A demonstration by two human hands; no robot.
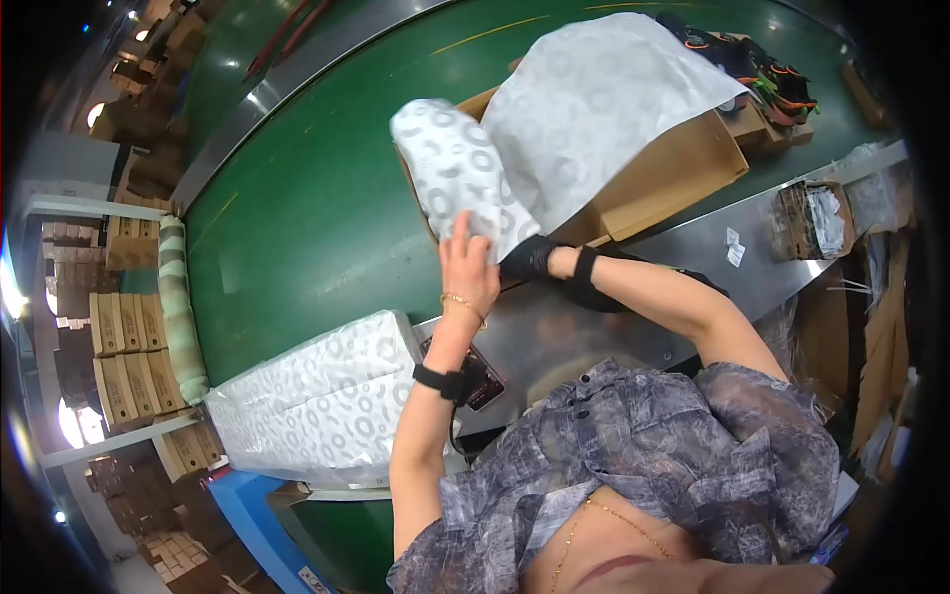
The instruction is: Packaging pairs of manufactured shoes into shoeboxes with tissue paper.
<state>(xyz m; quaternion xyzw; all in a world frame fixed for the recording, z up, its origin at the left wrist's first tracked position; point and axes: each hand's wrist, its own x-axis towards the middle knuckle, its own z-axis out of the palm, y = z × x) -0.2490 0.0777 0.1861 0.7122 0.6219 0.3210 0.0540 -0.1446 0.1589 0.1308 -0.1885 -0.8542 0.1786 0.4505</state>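
Wrapped bundle (457, 173) — white tissue paper w/ grey ring print, rolled round something hidden inside — sits tilted just above both hands, at the near-left corner of the open cardboard box (673, 168). Left hand (469, 269) is open, fingers flat against the bundle's lower end, thumb up. Right hand (527, 257), in a black glove, touches the bundle's underside just beside the left hand; can't tell if it grips, paper hides the fingers. More of the same paper (604, 94) drapes out of the box, up and right of the hands. Box rests on the green conveyor belt (317, 198). Below-left of the left wrist — a stack of tissue sheets (322, 401) on the metal bench (554, 337). Dark shoes w/ orange-green trim (767, 74) lie far up-right, beyond the box. Folded cartons (129, 346) stacked well off to the left.
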